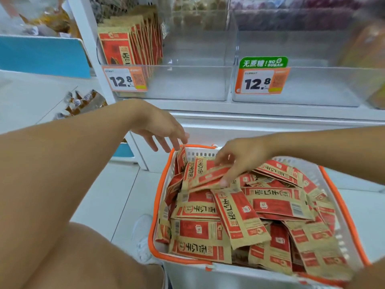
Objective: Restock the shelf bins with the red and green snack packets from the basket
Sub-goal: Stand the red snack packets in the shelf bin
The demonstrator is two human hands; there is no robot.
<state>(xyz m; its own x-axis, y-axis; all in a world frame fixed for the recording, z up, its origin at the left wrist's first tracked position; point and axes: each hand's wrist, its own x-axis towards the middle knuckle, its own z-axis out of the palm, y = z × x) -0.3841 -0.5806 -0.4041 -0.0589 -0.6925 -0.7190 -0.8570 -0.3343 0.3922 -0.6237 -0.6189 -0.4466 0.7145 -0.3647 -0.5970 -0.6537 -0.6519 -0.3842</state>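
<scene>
A white basket with an orange rim [156,192] stands on the floor, filled with several red and tan snack packets [239,217]. My right hand [239,161] pinches one red packet [208,177] at the top of the pile near the basket's far end. My left hand [164,130] hovers with fingers spread over the basket's far left corner, holding nothing. Above, a clear shelf bin [187,82] holds a row of upright red packets [133,44] at its left side. A second clear bin [312,86] to the right looks bare inside.
Price tags reading 12.8 [125,79] hang on both bin fronts, the right one [261,80] under a green no-sugar sign. My knee and white shoe [142,236] are left of the basket. A blurred orange bag [368,59] fills the right edge. Wrapped sweets [81,103] sit at left.
</scene>
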